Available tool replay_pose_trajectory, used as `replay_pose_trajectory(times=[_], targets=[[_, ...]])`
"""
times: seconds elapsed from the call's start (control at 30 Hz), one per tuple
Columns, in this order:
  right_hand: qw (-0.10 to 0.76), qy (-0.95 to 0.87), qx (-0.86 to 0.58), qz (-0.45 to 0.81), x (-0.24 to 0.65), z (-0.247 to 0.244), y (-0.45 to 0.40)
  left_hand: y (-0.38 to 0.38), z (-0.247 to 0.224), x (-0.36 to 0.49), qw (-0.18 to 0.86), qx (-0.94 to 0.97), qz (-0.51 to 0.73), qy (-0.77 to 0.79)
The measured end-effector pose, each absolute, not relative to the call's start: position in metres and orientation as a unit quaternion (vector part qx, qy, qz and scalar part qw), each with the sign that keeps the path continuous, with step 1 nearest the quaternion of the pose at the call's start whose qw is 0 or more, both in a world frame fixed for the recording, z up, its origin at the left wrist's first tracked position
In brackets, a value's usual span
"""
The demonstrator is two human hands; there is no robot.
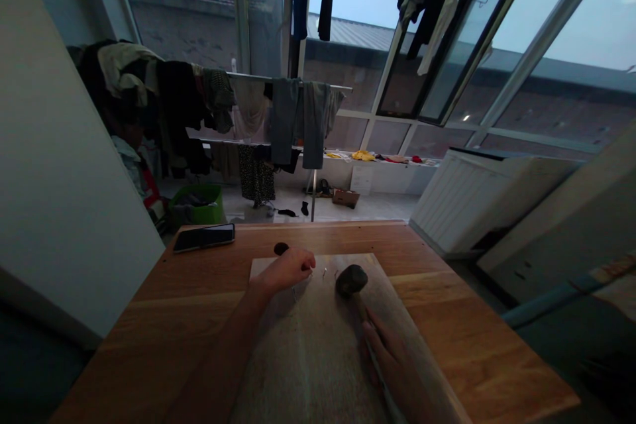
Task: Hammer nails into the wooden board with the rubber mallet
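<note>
A pale wooden board [318,344] lies on the table, with small nails [324,273] standing near its far edge. My left hand [288,269] is over the board's far left part, fingers curled and pinched; what they hold, if anything, is too small to make out. Wrapped round the handle of a dark-headed mallet [352,279] is my right hand [390,348]. The mallet's head is over the board, right of the nails. A small dark round object [281,248] sits just beyond my left hand.
The brown wooden table [447,318] extends around the board. A phone [204,238] lies at its far left corner. Beyond are a green basket [211,211], a rack of hanging clothes [285,112], a cardboard box [346,197] and a white ribbed cabinet [454,195].
</note>
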State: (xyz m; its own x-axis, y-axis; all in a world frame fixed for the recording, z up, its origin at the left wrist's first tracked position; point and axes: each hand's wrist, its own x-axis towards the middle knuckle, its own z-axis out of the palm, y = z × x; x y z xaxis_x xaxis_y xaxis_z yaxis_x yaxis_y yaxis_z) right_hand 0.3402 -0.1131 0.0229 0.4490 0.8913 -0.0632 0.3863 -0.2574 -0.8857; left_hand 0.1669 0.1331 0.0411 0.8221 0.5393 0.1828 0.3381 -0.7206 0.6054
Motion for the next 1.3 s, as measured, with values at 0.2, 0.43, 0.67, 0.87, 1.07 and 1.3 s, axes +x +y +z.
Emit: replay_pose_trajectory(times=[0.2,0.43,0.67,0.87,1.07,1.3], targets=[[0.423,-0.428,-0.755,0.260,0.341,0.021,-0.112,0.127,0.042,0.172,0.271,0.915,0.166,0.250],[0.417,-0.416,-0.756,0.285,0.340,0.024,-0.112,0.130,0.030,0.170,0.414,0.851,0.191,0.259],[0.446,-0.414,-0.749,0.262,0.335,0.022,-0.111,0.129,0.026,0.170,0.433,0.829,0.228,0.270],[0.436,-0.494,-0.692,0.296,0.312,0.043,-0.083,0.127,0.026,0.171,0.423,0.832,0.222,0.281],[0.424,-0.528,-0.674,0.295,0.300,0.047,-0.063,0.128,0.023,0.170,0.437,0.827,0.241,0.259],[0.431,-0.497,-0.693,0.295,0.302,0.040,-0.068,0.130,0.023,0.169,0.456,0.819,0.227,0.263]])
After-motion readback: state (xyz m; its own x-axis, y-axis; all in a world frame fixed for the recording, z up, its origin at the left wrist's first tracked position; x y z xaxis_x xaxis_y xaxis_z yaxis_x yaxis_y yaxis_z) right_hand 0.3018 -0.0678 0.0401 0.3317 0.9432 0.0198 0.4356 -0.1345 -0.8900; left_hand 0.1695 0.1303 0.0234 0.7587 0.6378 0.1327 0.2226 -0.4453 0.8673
